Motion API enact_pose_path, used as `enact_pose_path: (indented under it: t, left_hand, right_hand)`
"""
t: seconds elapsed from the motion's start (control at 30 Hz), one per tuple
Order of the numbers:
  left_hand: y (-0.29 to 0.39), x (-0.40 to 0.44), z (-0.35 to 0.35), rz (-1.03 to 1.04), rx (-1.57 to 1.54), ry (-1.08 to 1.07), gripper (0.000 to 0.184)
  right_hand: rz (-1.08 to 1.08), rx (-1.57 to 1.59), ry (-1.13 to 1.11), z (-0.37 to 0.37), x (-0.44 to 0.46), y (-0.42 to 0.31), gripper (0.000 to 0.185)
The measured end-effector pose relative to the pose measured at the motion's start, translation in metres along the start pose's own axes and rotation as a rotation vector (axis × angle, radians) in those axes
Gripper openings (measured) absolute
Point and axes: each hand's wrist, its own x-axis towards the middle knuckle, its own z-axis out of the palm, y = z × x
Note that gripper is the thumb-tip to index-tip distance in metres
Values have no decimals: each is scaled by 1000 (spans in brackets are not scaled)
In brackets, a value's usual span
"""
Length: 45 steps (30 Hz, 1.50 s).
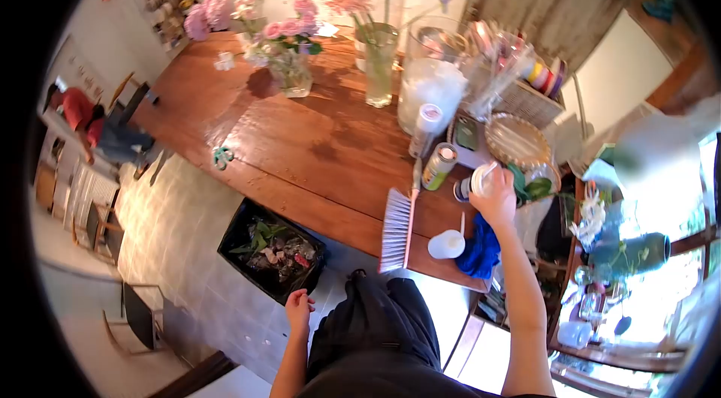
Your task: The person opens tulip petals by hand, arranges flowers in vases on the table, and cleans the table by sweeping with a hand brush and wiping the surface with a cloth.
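My right hand (497, 201) is closed around a white-topped container (483, 179) above the right end of the wooden table (315, 143). Its kind is unclear, since my fingers cover part of it. Close by are a dark jar (461, 190), a green spray can (439, 167) and a white cup (447, 245) with a stick in it. A crumpled blue cloth (478, 248) lies below my right wrist. My left hand (299, 308) hangs beside a black bin (239, 248), holding nothing, its fingers loosely bent and slightly apart.
A bench brush (396, 229) juts over the table's front edge. Green scissors (222, 158) lie to the left. Glass vases of flowers (291, 75) stand at the back, with a ribbon basket (537, 101) at right. Another person (98, 124) bends down across the room.
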Motion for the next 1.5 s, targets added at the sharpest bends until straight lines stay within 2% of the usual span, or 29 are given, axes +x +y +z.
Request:
enact_pose_path:
  t: [0.1, 0.17, 0.3, 0.43, 0.5, 0.53, 0.67, 0.77, 1.03, 1.27, 1.5]
  left_hand:
    - [-7, 39, 26, 62, 97, -204, 17]
    - [15, 48, 54, 45, 91, -283, 16]
    - [38, 68, 106, 56, 100, -425, 15]
    - [41, 75, 140, 42, 165, -548, 17]
    - [40, 77, 152, 41, 185, -605, 17]
    - [44, 75, 156, 44, 186, -637, 17]
    - [40, 83, 160, 46, 175, -667, 15]
    - [36, 93, 152, 10, 168, -638, 15]
    - [55, 95, 111, -41, 96, -457, 15]
    - [38, 100, 79, -86, 66, -388, 15]
    - [33, 104, 97, -104, 57, -454, 16]
  right_hand:
    - [-29, 30, 54, -102, -1, -80, 78]
    - [-30, 72, -30, -161, -11, -129, 78]
    - [-165, 7, -184, -223, -48, -202, 80]
    - [-291, -1, -192, -221, -87, -241, 68]
    - [-249, -50, -216, -217, -95, -263, 42]
    - [-317, -54, -99, -212, -99, -262, 48]
    - [-400, -89, 91, -207, -103, -274, 47]
    - [-550, -155, 84, -202, -96, -268, 43]
    - [-640, -107, 45, -181, -74, -283, 39]
    - [-637, -46, 41, -166, -68, -290, 37]
    - [-613, -80, 66, -166, -64, -287, 38]
